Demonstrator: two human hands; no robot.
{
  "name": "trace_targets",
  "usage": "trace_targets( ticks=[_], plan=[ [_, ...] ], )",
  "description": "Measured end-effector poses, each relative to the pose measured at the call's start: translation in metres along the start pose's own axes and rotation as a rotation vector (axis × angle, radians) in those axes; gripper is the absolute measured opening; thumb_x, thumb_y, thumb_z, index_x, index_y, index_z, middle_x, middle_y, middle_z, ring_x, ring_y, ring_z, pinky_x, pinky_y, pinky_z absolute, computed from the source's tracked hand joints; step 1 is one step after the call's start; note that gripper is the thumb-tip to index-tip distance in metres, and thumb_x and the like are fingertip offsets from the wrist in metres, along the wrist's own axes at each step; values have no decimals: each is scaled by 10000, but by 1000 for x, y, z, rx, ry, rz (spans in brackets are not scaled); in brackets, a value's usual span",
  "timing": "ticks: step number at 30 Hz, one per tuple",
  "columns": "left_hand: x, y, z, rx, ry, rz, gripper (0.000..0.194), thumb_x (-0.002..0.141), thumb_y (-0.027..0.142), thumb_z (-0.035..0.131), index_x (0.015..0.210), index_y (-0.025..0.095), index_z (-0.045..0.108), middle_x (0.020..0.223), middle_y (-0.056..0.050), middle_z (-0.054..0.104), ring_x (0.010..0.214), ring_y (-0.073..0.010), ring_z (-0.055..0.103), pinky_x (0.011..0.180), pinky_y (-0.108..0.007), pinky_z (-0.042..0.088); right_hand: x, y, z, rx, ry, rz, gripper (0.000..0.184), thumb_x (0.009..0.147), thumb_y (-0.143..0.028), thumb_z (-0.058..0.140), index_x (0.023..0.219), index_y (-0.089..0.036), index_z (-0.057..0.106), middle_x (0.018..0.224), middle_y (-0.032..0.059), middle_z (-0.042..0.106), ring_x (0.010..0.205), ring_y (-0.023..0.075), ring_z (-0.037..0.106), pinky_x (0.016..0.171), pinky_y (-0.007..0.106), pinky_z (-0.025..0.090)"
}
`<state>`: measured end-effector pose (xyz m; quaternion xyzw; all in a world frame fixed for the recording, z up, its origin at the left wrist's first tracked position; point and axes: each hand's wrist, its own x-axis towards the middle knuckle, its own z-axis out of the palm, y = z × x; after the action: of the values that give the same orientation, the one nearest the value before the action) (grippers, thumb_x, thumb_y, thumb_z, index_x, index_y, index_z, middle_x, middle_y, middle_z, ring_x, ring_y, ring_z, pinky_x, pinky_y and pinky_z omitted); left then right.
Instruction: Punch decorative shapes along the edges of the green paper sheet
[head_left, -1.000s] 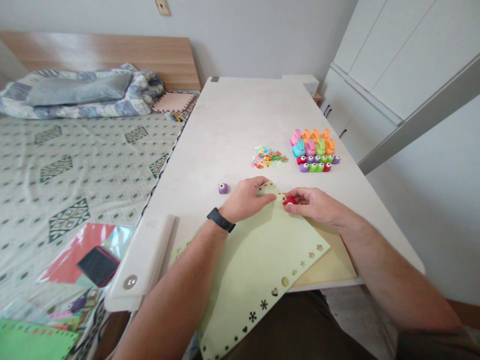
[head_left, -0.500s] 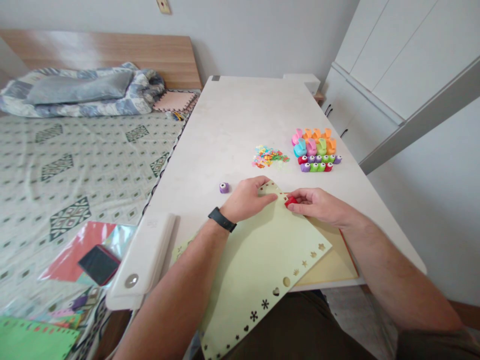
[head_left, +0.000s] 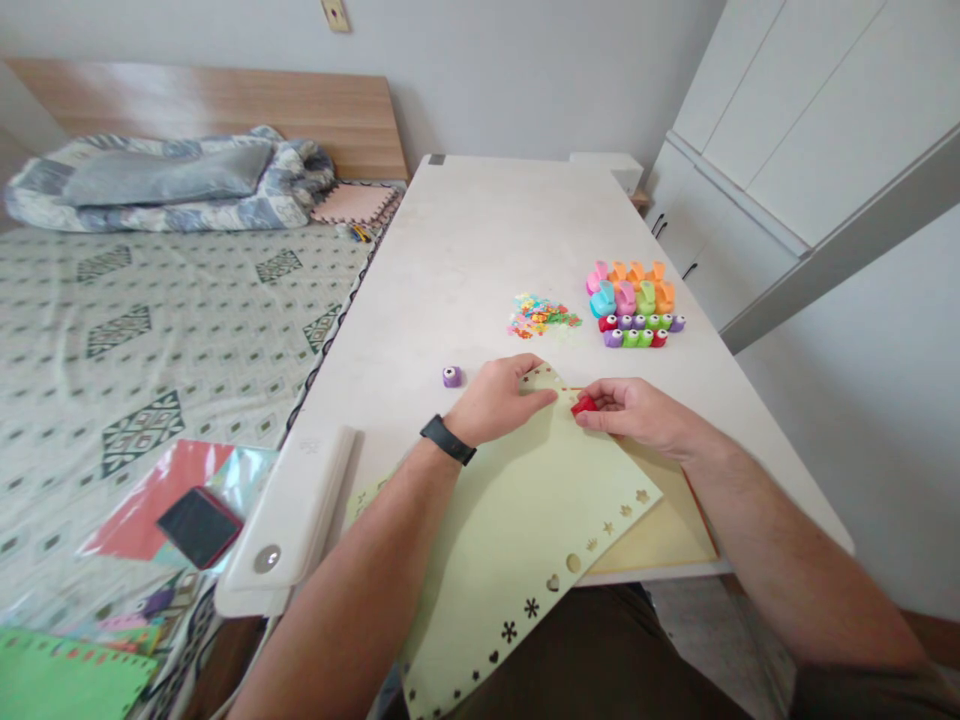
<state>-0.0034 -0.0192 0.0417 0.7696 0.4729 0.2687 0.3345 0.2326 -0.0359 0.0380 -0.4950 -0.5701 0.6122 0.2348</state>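
Note:
A pale green sheet of paper has shaped holes along its edges: stars, hearts, snowflakes, a circle and crowns. My left hand grips its far edge, thumb on top and fingers behind. In my right hand is a small red craft punch, held between thumb and fingers at the sheet's far right edge. Whether the paper sits inside the punch's slot I cannot tell. A purple craft punch stands on the table just left of my left hand.
Several colourful punches stand in rows at the right, beside a pile of paper cut-outs. A white laminator-like device lies along the table's left edge. Yellow paper lies under the green sheet. A phone rests on the bed.
The view has shifted slightly. Both hands keep nearly the same place on the sheet, and the red punch is turned a little in my right fingers.

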Motion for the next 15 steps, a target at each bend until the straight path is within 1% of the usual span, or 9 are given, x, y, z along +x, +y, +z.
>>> trace_targets(
  ticks=[15],
  plan=[
    [0, 0, 0, 0, 4, 21, 192, 823, 302, 629, 976, 196, 678, 909, -16, 716, 772, -168, 624, 653, -258, 456, 1, 0, 2, 6, 3, -2, 341, 719, -333, 832, 965, -147, 689, 911, 57, 713, 816, 155, 638, 801, 323, 503]
  ],
)
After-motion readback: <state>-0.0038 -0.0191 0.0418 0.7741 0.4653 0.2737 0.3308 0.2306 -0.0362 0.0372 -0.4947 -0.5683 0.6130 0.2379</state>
